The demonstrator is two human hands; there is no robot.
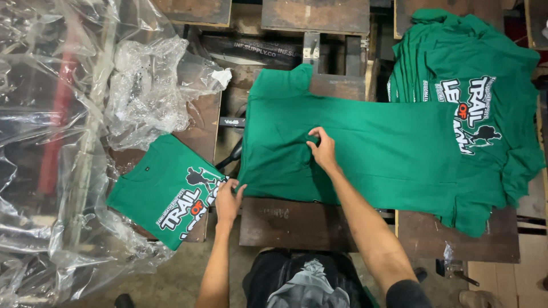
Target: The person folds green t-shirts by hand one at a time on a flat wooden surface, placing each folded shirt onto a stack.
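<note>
Fingers point(315, 138) of the right hand point(323, 151) pinch a fold of green cloth near the middle of the long shirt point(365, 154); fingers of the left hand point(227, 201) lie narrow and slightly curled on that shirt's near left corner, gripping its edge.

Clear plastic sheeting point(63, 142) covers the whole left side, crumpled and glossy, with a looser wad of it heaped toward the far middle. A stack point(474, 85) of green printed shirts fills the far right corner of the wooden board point(474, 242) there, spilling over its right edge. The long shirt lies flat, plain side up, stretched from the middle platen point(294, 223) across to the stack, its right end overlapping the printed pile; one sleeve points away toward the far edge. A folded shirt point(162, 191) with a white and red print rests on the left platen, tilted, partly on the plastic, just beside the left hand. More dark wooden platens point(315, 14) sit along the far edge. Below the near edge shows the person's black shirt point(302, 285) with a grey picture on it.
</note>
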